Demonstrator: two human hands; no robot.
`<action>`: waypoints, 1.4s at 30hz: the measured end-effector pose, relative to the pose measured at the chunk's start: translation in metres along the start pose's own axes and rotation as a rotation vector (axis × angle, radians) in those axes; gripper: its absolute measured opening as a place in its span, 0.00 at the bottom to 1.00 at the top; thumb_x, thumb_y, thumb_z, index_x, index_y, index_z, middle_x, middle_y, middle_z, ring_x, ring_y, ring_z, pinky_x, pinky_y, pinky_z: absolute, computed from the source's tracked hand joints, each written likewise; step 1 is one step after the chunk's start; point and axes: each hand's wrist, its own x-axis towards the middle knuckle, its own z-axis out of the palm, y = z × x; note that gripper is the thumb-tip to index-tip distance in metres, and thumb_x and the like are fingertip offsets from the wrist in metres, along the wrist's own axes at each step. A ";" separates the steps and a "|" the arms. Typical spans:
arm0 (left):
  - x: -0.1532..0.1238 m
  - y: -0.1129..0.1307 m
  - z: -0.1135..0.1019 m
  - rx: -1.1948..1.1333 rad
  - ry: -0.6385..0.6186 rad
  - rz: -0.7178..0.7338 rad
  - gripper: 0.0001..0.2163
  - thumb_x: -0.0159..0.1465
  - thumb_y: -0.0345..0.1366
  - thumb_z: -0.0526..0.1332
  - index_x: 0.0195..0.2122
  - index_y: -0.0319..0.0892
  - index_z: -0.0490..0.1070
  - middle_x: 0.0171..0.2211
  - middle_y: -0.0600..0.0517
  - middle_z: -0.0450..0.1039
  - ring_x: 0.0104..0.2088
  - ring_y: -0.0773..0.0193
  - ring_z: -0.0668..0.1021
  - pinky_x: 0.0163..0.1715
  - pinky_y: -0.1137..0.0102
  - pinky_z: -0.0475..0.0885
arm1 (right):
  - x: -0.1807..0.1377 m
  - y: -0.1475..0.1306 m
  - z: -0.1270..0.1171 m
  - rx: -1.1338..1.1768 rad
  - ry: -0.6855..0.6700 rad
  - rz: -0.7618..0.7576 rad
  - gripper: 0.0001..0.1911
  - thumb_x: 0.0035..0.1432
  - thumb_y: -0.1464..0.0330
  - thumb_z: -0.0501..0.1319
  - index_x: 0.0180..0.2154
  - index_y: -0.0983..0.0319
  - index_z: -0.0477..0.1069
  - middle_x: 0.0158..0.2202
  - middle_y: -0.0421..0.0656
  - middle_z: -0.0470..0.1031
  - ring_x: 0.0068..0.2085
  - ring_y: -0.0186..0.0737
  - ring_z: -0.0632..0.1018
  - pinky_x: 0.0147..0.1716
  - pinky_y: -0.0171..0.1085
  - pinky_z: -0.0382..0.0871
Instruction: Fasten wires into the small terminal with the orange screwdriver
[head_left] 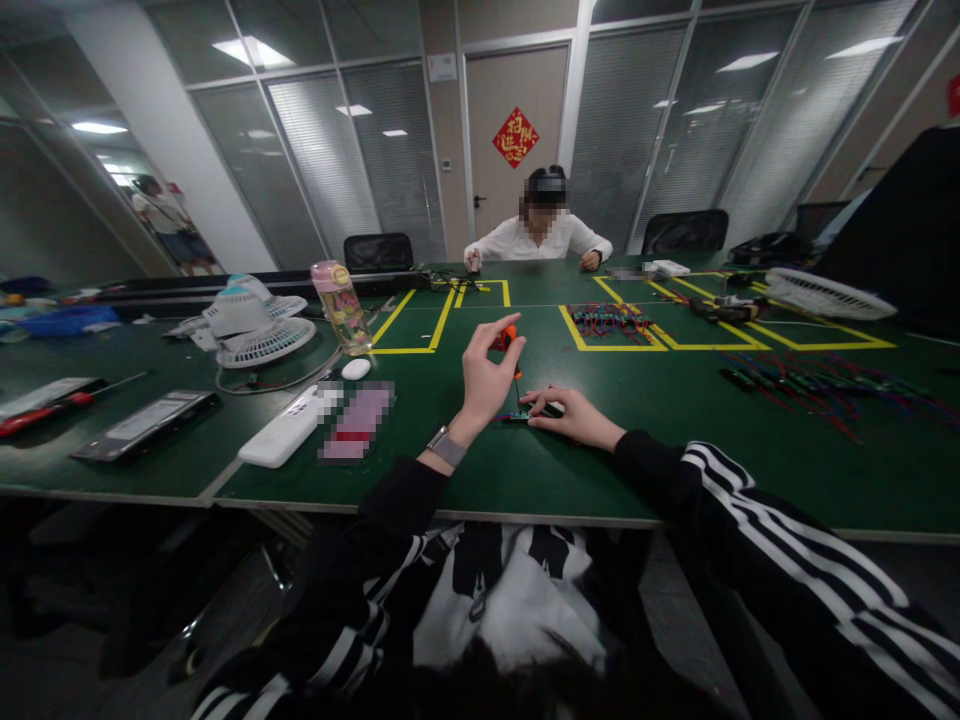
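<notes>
My left hand [486,372] is raised above the green table [465,470], fingers pinched round the orange handle of a small screwdriver [508,340] that stands upright, its tip down on a small circuit board [525,414]. My right hand [574,415] lies flat on the table, fingers pressing that board in place. A watch sits on my left wrist.
To the left lie a white power bank [285,428], a white mouse-like object [355,369], a clear bottle [341,308], a dismantled white fan [251,322] and a phone [146,424]. Bundles of coloured wires [611,322] lie in yellow-taped squares. A person in white sits across the table.
</notes>
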 end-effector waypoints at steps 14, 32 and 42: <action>-0.001 0.001 -0.001 0.102 0.020 0.062 0.13 0.63 0.35 0.62 0.50 0.45 0.72 0.37 0.51 0.68 0.37 0.65 0.73 0.41 0.69 0.70 | 0.000 -0.001 -0.001 -0.002 -0.008 -0.010 0.10 0.51 0.59 0.65 0.29 0.59 0.72 0.48 0.47 0.79 0.53 0.51 0.76 0.63 0.60 0.46; 0.000 -0.002 -0.001 0.045 -0.038 -0.003 0.14 0.66 0.36 0.57 0.52 0.45 0.71 0.42 0.49 0.71 0.40 0.65 0.74 0.42 0.70 0.70 | 0.000 -0.003 -0.002 -0.001 -0.013 -0.012 0.10 0.51 0.59 0.65 0.29 0.59 0.72 0.48 0.48 0.79 0.53 0.52 0.76 0.63 0.61 0.47; 0.000 0.001 -0.001 0.073 -0.019 0.024 0.13 0.62 0.36 0.63 0.49 0.45 0.73 0.38 0.51 0.71 0.37 0.66 0.73 0.40 0.71 0.70 | 0.000 -0.002 -0.002 -0.010 -0.005 -0.014 0.11 0.51 0.59 0.65 0.29 0.59 0.73 0.48 0.48 0.79 0.53 0.51 0.77 0.63 0.61 0.47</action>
